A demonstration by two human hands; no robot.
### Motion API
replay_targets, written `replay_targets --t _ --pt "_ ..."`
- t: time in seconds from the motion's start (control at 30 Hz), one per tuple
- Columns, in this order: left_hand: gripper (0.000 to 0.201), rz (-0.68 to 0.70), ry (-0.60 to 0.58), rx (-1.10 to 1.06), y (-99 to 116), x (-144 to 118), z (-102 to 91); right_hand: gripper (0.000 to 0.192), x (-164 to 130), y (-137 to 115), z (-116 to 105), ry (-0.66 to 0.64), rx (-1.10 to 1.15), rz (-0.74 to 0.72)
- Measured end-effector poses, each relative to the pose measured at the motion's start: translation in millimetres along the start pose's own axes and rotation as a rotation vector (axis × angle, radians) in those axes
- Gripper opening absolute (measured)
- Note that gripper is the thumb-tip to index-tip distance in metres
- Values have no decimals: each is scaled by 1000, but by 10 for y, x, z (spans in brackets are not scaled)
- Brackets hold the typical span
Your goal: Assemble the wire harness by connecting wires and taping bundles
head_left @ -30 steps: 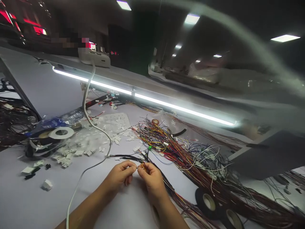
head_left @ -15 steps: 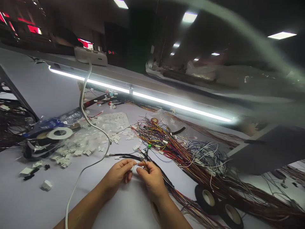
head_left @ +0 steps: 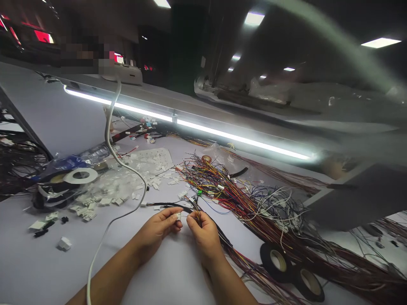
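Observation:
Between the thumb and fingers of my left hand [head_left: 162, 224] is a small white connector housing [head_left: 178, 216]. My right hand [head_left: 204, 233] is closed on several thin wires [head_left: 199, 215], dark and yellowish, just right of the housing. A narrow gap separates the two hands; whether a wire tip sits in the housing is too small to tell. Behind my hands runs a black-sleeved cable [head_left: 171, 205], and a wire bundle [head_left: 238, 254] passes beside my right wrist.
A large heap of coloured wires [head_left: 219, 186] spreads rightward. Black tape rolls [head_left: 276, 262] lie at front right. White connectors [head_left: 87, 209] are scattered at left near a plastic bag [head_left: 111, 182] and a white tape roll [head_left: 80, 176]. A white cable [head_left: 103, 241] crosses the table; a light tube [head_left: 241, 139] hangs behind.
My hands have moved slightly apart. The white housing in my left fingers now shows more clearly, and my right hand has shifted a little to the right with the wires.

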State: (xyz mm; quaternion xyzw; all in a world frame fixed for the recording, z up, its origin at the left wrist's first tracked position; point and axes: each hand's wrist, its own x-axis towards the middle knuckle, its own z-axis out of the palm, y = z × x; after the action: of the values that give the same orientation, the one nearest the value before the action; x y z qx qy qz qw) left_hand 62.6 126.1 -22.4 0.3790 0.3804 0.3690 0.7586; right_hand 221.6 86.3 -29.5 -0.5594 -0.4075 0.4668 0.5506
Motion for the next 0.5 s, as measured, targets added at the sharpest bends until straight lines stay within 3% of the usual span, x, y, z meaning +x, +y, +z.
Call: replay_targets --t 0.17,0.5 --pt "39 -73 -2 -136 68 -11 -14 25 -22 -4 -3 -32 7 -25" --pt "26 -85 -22 -156 54 13 -38 29 -31 -34 44 -72 38 4"
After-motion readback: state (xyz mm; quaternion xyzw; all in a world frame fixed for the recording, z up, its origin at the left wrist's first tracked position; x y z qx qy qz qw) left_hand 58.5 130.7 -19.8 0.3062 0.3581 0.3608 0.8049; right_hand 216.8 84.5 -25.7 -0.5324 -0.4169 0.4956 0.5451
